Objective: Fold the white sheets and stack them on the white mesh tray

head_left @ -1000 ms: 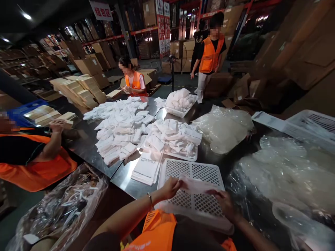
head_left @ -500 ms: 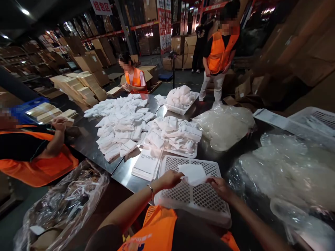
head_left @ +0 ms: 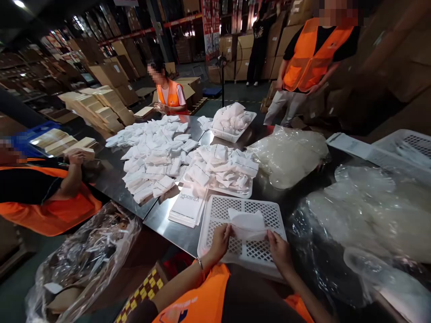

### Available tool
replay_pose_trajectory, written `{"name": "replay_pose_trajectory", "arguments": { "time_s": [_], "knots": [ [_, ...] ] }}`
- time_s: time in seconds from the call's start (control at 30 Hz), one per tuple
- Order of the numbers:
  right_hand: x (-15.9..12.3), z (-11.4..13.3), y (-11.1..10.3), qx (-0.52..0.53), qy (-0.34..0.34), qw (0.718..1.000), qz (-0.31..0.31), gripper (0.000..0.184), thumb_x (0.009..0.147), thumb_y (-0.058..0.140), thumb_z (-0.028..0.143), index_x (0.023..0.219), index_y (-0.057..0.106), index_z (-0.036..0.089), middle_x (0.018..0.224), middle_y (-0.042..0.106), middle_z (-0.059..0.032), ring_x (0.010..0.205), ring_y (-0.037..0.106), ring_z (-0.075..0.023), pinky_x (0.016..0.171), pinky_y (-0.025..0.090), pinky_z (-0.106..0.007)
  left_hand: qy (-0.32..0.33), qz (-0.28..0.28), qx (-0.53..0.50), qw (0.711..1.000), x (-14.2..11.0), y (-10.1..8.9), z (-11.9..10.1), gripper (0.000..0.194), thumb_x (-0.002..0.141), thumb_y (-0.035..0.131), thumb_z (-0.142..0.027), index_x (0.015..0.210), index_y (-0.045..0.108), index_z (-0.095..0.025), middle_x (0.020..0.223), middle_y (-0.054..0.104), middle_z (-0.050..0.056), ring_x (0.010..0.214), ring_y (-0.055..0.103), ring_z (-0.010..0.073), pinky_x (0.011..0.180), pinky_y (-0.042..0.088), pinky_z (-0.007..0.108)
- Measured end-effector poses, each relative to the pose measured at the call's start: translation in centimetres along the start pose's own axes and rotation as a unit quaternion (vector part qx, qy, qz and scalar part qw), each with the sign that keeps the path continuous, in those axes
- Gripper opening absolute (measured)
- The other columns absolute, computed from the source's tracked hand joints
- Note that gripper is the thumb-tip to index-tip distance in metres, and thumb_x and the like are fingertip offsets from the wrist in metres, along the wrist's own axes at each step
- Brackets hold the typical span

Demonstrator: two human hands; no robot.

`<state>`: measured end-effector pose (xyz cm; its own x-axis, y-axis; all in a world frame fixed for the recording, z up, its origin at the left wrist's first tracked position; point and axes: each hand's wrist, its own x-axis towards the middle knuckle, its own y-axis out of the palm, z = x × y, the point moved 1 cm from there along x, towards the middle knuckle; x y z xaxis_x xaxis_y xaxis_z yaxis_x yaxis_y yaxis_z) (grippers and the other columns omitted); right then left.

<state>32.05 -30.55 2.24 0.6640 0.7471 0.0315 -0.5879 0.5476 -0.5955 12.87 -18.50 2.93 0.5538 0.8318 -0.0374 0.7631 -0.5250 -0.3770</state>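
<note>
My left hand (head_left: 220,240) and my right hand (head_left: 278,247) both pinch a thin white folded cloth piece (head_left: 247,223), one at each end. They hold it just over a white perforated plastic tray (head_left: 215,211) at the near edge of a steel table (head_left: 168,222). A stack of white printed bags (head_left: 187,207) lies flat left of the tray. Beyond it sits another tray heaped with white folded pieces (head_left: 222,170).
A wide spread of white pieces (head_left: 151,154) covers the table's left half. Clear plastic bags of goods (head_left: 289,157) lie to the right, with a white basket (head_left: 404,150) beyond. Three people in orange vests stand or sit around. A clear bag of waste (head_left: 84,260) sits lower left.
My hands drew closer together and nearer to me, folding the white piece smaller over the tray. The person in the orange vest at the back walked nearer to the table.
</note>
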Motion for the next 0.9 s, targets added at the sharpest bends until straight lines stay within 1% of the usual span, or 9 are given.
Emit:
{"name": "replay_pose_trajectory", "arguments": {
  "time_s": [0.13, 0.23, 0.3, 0.47, 0.6, 0.77, 0.83, 0.9],
  "knots": [
    [-0.1, -0.1, 0.7, -0.04, -0.004, 0.997, -0.06, 0.068, 0.082, 0.024, 0.077, 0.06, 0.055, 0.021, 0.049, 0.057, -0.0073, 0.045, 0.05, -0.0182, 0.049, 0.033, -0.03, -0.027, -0.045, -0.005, 0.999, -0.1, 0.6, 0.1, 0.054, 0.094, 0.027, -0.06, 0.064, 0.048, -0.021, 0.06, 0.057, 0.003, 0.059, 0.053, 0.0163, 0.061, 0.038, 0.029],
    [0.1, -0.4, 1.3, -0.066, -0.015, 0.995, -0.08, 0.071, 0.08, 0.022, 0.081, 0.056, 0.053, 0.022, 0.047, 0.055, -0.0073, 0.042, 0.044, -0.0164, 0.049, 0.028, -0.03, -0.026, -0.054, 0.009, 0.998, -0.1, 0.7, 0.5, 0.049, 0.095, 0.026, -0.058, 0.069, 0.046, -0.022, 0.061, 0.057, 0.002, 0.059, 0.054, 0.017, 0.061, 0.038, 0.029],
    [0.3, -0.7, 1.6, -0.08, -0.022, 0.993, -0.084, 0.073, 0.08, 0.021, 0.081, 0.056, 0.054, 0.021, 0.047, 0.056, -0.0077, 0.042, 0.043, -0.016, 0.049, 0.026, -0.03, -0.023, -0.056, 0.024, 0.998, -0.2, 0.8, 0.7, 0.047, 0.095, 0.025, -0.057, 0.072, 0.045, -0.022, 0.062, 0.056, 0.002, 0.06, 0.053, 0.0172, 0.06, 0.037, 0.029],
    [0.5, -1.4, 1.9, -0.104, -0.042, 0.991, -0.076, 0.074, 0.083, 0.019, 0.079, 0.056, 0.055, 0.02, 0.05, 0.058, -0.0088, 0.045, 0.045, -0.0157, 0.051, 0.026, -0.03, -0.024, -0.052, 0.085, 0.995, -0.1, 0.7, 0.9, 0.044, 0.096, 0.022, -0.051, 0.073, 0.046, -0.022, 0.063, 0.054, 0.002, 0.059, 0.051, 0.0172, 0.058, 0.032, 0.029],
    [0.6, -1.5, 1.9, -0.124, -0.048, 0.989, -0.065, 0.073, 0.085, 0.019, 0.076, 0.056, 0.055, 0.02, 0.051, 0.058, -0.0085, 0.046, 0.045, -0.0156, 0.052, 0.025, -0.03, -0.039, -0.055, 0.125, 0.99, 0.5, 0.6, 1.0, 0.036, 0.096, 0.03, -0.045, 0.073, 0.047, -0.022, 0.063, 0.056, 0.001, 0.059, 0.051, 0.017, 0.058, 0.028, 0.028],
    [1.2, -1.5, 1.9, -0.147, -0.04, 0.988, -0.033, 0.065, 0.088, 0.022, 0.068, 0.059, 0.055, 0.021, 0.054, 0.059, -0.0082, 0.048, 0.049, -0.0164, 0.053, 0.024, -0.03, -0.059, -0.042, 0.219, 0.973, 1.0, 0.3, 1.0, 0.028, 0.095, 0.04, -0.035, 0.073, 0.052, -0.021, 0.068, 0.062, 0.004, 0.062, 0.058, 0.0179, 0.057, 0.03, 0.027],
    [1.4, -1.4, 1.9, -0.158, -0.03, 0.987, -0.025, 0.06, 0.088, 0.024, 0.065, 0.059, 0.054, 0.021, 0.054, 0.06, -0.0086, 0.049, 0.05, -0.017, 0.053, 0.023, -0.031, -0.061, -0.039, 0.238, 0.969, 1.2, 0.1, 0.8, 0.025, 0.095, 0.042, -0.035, 0.079, 0.055, -0.02, 0.069, 0.064, 0.004, 0.063, 0.06, 0.0184, 0.057, 0.033, 0.026],
    [1.6, -1.2, 1.8, -0.165, -0.025, 0.986, -0.018, 0.057, 0.088, 0.026, 0.061, 0.059, 0.054, 0.022, 0.056, 0.061, -0.0089, 0.05, 0.052, -0.0179, 0.053, 0.024, -0.031, -0.04, -0.055, 0.252, 0.965, 1.3, -0.1, 0.5, 0.022, 0.095, 0.043, -0.034, 0.095, 0.058, -0.018, 0.074, 0.066, 0.004, 0.067, 0.063, 0.0187, 0.059, 0.039, 0.026]
  ]
}}
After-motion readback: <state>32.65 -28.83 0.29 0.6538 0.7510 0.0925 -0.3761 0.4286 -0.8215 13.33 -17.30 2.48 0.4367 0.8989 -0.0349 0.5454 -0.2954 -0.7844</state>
